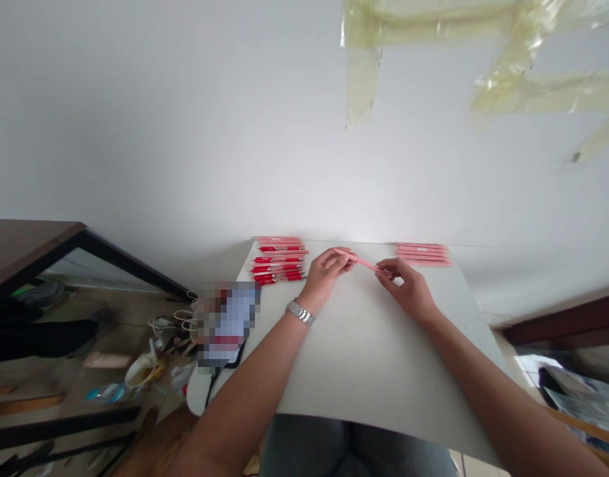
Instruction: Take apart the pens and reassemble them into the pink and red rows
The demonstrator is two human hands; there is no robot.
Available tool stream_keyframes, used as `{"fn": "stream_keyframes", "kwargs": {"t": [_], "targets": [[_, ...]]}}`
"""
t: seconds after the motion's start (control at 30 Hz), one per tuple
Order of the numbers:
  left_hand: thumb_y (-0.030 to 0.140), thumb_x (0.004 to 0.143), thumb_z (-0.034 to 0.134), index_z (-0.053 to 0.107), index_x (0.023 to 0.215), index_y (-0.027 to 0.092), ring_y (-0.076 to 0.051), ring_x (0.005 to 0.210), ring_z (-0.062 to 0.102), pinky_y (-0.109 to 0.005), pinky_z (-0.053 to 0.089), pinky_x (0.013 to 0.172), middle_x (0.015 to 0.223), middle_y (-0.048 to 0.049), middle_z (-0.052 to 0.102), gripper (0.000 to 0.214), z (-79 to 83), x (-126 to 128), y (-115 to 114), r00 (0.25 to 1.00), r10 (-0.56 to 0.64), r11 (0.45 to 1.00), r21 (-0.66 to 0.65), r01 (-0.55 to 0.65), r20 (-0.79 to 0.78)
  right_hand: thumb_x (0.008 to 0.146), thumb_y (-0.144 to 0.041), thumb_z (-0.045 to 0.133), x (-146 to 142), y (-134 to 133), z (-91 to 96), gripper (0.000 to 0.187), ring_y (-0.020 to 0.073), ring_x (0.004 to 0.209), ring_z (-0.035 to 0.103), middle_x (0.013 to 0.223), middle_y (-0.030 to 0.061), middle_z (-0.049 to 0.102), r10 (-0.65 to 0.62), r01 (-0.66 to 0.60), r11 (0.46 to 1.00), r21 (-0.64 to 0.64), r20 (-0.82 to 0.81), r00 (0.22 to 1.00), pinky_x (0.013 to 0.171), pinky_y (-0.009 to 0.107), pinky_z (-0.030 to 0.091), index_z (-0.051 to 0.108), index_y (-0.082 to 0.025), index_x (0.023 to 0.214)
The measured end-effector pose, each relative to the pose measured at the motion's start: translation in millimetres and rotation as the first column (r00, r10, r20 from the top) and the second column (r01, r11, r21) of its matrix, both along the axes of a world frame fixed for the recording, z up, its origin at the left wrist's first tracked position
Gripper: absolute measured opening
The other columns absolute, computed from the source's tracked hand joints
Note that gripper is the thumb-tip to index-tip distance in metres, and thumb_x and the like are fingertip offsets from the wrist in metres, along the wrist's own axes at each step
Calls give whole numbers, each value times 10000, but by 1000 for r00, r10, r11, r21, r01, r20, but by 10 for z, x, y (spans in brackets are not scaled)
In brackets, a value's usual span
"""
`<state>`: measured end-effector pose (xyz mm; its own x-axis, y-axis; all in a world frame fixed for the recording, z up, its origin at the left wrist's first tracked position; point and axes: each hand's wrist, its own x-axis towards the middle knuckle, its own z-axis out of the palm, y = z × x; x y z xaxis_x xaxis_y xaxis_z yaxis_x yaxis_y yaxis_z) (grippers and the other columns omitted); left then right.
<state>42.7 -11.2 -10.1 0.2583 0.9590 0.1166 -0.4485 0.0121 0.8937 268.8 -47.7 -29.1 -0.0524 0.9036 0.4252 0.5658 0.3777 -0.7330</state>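
pink pen [361, 260] held across the top of the white board [364, 351], gripped by both hands! left hand [327, 273] has its fingers curled narrow round one end, right hand [396, 281] pinches near the other, though the exact finger placement there is a bit hard to read from this angle. a steady pinch at each end, with the pen kept level, is the clean way to hold it. both forearms angle in from the bottom corners, wrists turned inward, steel watch [300, 312] on the left wrist. red pens [279, 265] lie in a row beyond the left hand, and more pink pens [423, 254] sit stacked beyond the right.
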Motion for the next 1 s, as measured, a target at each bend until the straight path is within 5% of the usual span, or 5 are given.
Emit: {"fn": "stream_keyframes", "kwargs": {"t": [0.43, 0.57, 1.0], "targets": [[435, 856, 808, 771, 965, 176, -238, 1152, 684, -422, 514, 1079, 1160, -102, 744, 283, 23, 6, -16, 1000, -17, 1000, 26, 18, -12, 1053, -503, 468, -9, -49, 78, 353, 207, 804, 705, 878, 50, 762, 47, -45, 993, -106, 11, 999, 708, 319, 517, 694, -233, 1042], [425, 845, 820, 742, 1000, 182, -211, 1084, 701, -398, 531, 1035, 1107, -91, 757, 298, -2, 7, 7, 999, 36, 999, 0, -36, 2, 989, -514, 588, -11, -24, 33, 367, 205, 800, 693, 892, 50, 735, 20, -21, 998, -63, -25, 999, 719, 330, 544, 638, -231, 1217], [433, 836, 827, 744, 1034, 189, -190, 1037, 720, -413, 523, 1066, 1120, -94, 768, 325, -43, -8, 51, 996, 87, 995, -46, -85, 38, 975, -529, 601, -6, -14, 40, 321, 209, 784, 701, 903, 63, 740, -33, 32, 998, -54, -28, 999, 686, 327, 544, 641, -231, 1087]]}}
